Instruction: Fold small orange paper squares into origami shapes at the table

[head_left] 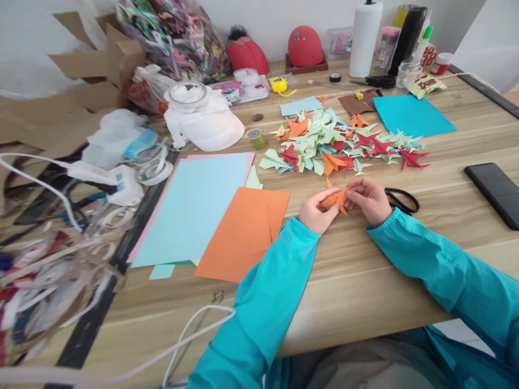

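A small orange folded paper crane is held between my two hands, just above the wooden table. My left hand pinches its body from the left, thumb on top. From the other side, the fingertips of my right hand grip its pointed right part. Beyond my hands lies a heap of folded paper cranes in pale green, orange, red and blue. A black loop, like a scissors handle, shows beside my right wrist; the rest is hidden.
Orange sheets overlap light blue paper on the left. A turquoise sheet lies behind the heap. A black phone rests at right. Ribbons, cables and a white power strip crowd the left side; a white cable crosses the front.
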Demonstrator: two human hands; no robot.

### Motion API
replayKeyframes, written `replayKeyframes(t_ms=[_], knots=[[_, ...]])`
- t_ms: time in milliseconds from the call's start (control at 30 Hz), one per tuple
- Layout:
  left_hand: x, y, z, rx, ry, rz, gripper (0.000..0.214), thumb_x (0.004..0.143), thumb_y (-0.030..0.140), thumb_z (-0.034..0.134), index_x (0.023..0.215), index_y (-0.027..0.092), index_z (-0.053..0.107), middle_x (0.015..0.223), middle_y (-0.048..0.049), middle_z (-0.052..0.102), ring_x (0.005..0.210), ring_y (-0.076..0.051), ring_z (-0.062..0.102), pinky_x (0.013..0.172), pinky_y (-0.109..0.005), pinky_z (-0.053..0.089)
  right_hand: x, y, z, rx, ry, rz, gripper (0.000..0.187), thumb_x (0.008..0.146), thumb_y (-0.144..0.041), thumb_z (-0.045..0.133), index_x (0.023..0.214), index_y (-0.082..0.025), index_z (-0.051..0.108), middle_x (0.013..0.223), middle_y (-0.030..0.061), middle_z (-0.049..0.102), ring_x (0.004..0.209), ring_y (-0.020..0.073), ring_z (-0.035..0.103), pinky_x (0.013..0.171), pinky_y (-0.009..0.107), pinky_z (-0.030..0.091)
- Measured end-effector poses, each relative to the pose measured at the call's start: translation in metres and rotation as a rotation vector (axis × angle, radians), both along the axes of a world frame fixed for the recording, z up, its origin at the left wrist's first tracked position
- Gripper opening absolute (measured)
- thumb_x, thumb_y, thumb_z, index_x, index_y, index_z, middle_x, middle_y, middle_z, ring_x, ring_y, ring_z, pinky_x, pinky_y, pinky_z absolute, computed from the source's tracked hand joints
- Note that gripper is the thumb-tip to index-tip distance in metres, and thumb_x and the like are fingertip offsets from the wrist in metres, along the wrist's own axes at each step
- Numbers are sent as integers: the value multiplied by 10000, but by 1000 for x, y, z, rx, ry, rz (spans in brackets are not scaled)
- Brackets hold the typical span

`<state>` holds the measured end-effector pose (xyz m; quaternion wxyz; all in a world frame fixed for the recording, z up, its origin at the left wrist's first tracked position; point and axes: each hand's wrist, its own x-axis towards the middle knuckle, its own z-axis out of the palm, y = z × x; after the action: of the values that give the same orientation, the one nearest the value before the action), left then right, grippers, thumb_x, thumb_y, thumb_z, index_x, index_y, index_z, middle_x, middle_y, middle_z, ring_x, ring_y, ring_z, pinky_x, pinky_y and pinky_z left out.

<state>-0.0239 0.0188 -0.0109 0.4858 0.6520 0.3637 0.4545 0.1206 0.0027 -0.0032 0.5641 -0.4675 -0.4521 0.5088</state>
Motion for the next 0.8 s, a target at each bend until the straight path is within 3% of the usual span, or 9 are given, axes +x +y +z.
replayKeyframes(t_ms=[133,267,367,567,800], knots=[[0,-1,0,27,0,-31,435,606,58,548,1023,157,625,1048,-99,592,916,-196,589,662,-239,520,1,1,-1,-25,27,-17,271,619,-324,683,753,-183,495,489,-44,586,420,103,550,419,213,441],[1,-2,-3,20,3,-50,431,612,93,601,1037,162,620,1084,-110,565,832,-174,602,608,-233,524,2,1,-1,-27,43,-17,251,620,-305,680,741,-184,498,491,-44,584,424,99,546,425,212,441],[1,-2,-4,18,15,-41,444,599,120,648,1039,174,620,1085,-107,565,789,-160,604,604,-239,530,2,1,-1,-23,45,-17,257,615,-310,685,737,-187,495,496,-44,584,424,101,543,425,218,443],[1,-1,-4,78,71,17,435,577,137,688,1006,184,636,1032,-89,596,931,-203,581,683,-258,532,1,0,0,-44,72,-23,263,638,-355,670,734,-188,491,485,-40,570,420,104,541,412,212,428],[1,-1,-1,-11,4,21,423,576,157,690,995,153,630,1051,-107,591,942,-210,586,732,-284,525,2,1,6,-92,235,-72,255,694,-417,581,794,-195,504,606,-16,598,470,116,573,416,224,436]])
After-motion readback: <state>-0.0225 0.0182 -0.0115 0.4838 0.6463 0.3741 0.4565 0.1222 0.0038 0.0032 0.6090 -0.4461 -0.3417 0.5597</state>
